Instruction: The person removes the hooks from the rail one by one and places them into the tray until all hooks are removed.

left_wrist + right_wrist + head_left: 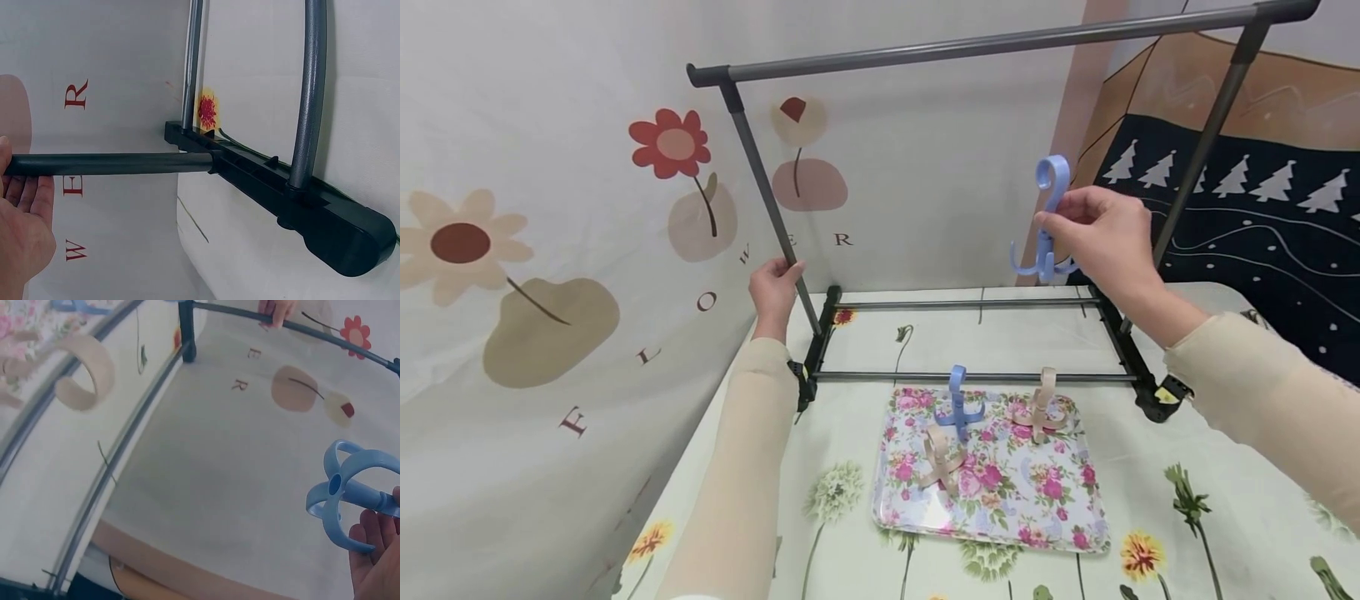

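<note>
My right hand [1108, 233] pinches a blue multi-prong hook [1047, 250] by its stem, raised in front of the right post of a grey rack. Its curved top points up, below the rack's top bar [970, 52]; the prongs hang beneath the fingers. In the right wrist view the prongs of the blue hook [335, 483] face the camera. My left hand [773, 292] grips the rack's left post [758, 171] low down. On a floral tray [1000, 508] lie another blue hook [958, 408] and two beige hooks, one at the right [1042, 408], one nearer me [940, 458].
The rack's black feet [808, 367] stand on a flower-print cloth, joined by two low grey bars [970, 377]. A pale flower-print curtain [925, 167] hangs behind and at the left. Dark fabric with white trees [1247, 208] is at the right.
</note>
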Action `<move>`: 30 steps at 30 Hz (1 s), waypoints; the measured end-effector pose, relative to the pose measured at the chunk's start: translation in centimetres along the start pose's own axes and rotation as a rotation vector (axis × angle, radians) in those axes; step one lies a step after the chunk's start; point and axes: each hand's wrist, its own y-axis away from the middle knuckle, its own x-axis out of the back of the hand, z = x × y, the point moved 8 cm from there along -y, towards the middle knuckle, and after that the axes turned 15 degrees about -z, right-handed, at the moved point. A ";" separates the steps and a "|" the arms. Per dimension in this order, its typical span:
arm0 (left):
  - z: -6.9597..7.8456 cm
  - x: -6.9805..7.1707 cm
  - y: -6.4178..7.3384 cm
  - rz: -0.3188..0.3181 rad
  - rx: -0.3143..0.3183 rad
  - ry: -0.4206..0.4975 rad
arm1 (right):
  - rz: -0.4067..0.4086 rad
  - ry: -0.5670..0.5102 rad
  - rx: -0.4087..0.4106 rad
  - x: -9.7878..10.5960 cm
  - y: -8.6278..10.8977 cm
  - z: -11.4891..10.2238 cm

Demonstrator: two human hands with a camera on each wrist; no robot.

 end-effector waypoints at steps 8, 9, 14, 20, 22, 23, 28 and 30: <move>-0.2 0.0 0.0 0.003 0.019 -0.009 | -0.032 -0.032 -0.008 -1.3 1.3 0.4; -0.2 0.0 0.0 0.002 0.020 -0.009 | -0.037 -0.031 -0.010 -1.5 1.5 0.5; -0.3 0.0 -0.1 -0.005 0.017 -0.005 | -0.065 -0.047 -0.007 -2.5 2.4 0.9; -0.3 -0.1 -0.2 -0.001 0.012 0.006 | -0.103 -0.062 0.015 -3.5 3.3 1.2; -0.3 -0.1 -0.2 0.001 0.012 0.011 | -0.121 -0.070 0.018 -3.9 3.7 1.3; -0.3 -0.1 -0.2 0.003 0.011 0.011 | -0.129 -0.075 0.020 -4.0 3.8 1.3; -0.2 -0.1 0.0 0.004 0.013 0.013 | -0.169 -0.099 0.034 -4.9 4.7 1.6; -0.1 -0.1 0.0 0.003 0.017 0.018 | -0.185 -0.095 0.052 -5.3 5.1 1.7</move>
